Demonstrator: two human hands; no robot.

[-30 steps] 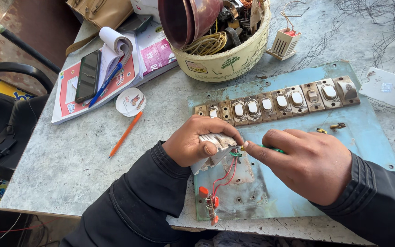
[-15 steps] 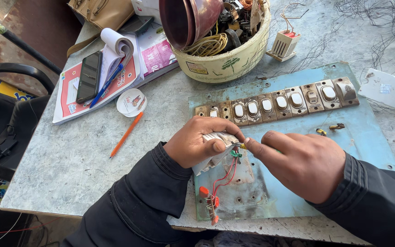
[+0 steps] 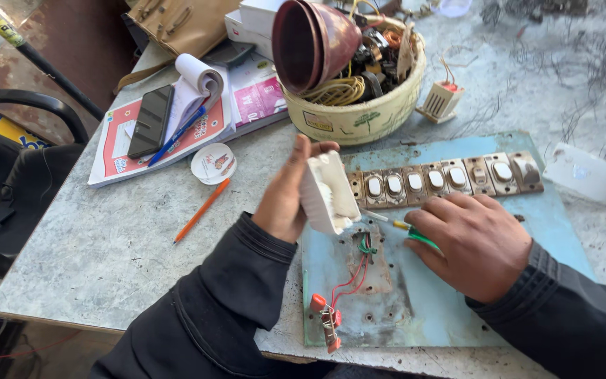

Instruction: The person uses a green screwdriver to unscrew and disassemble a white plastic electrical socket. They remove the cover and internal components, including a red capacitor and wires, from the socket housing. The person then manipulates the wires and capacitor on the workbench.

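Note:
My left hand [image 3: 285, 193] grips a white plastic socket unit [image 3: 327, 191], lifted and tilted up off a light blue switchboard panel [image 3: 457, 316]. Red and green wires [image 3: 359, 263] run from under the unit down to a small red component [image 3: 325, 319] at the panel's front edge. My right hand [image 3: 475, 242] rests on the panel and holds a green-handled screwdriver [image 3: 405, 228] whose tip points at the unit's lower edge. A row of several brown-framed switches [image 3: 443, 179] is mounted along the panel's far side.
A cream bowl [image 3: 359, 116] of wires and parts, with a maroon funnel-shaped piece, stands behind the panel. To the left lie a booklet with a black phone [image 3: 150, 121] and blue pen, a round lid [image 3: 213, 163] and an orange pencil [image 3: 201, 209]. A white cover [image 3: 583, 172] lies at right.
My left hand has lifted the white socket unit up off the panel and tilted it, baring the recess and wires beneath. My right hand has stayed on the panel with the screwdriver.

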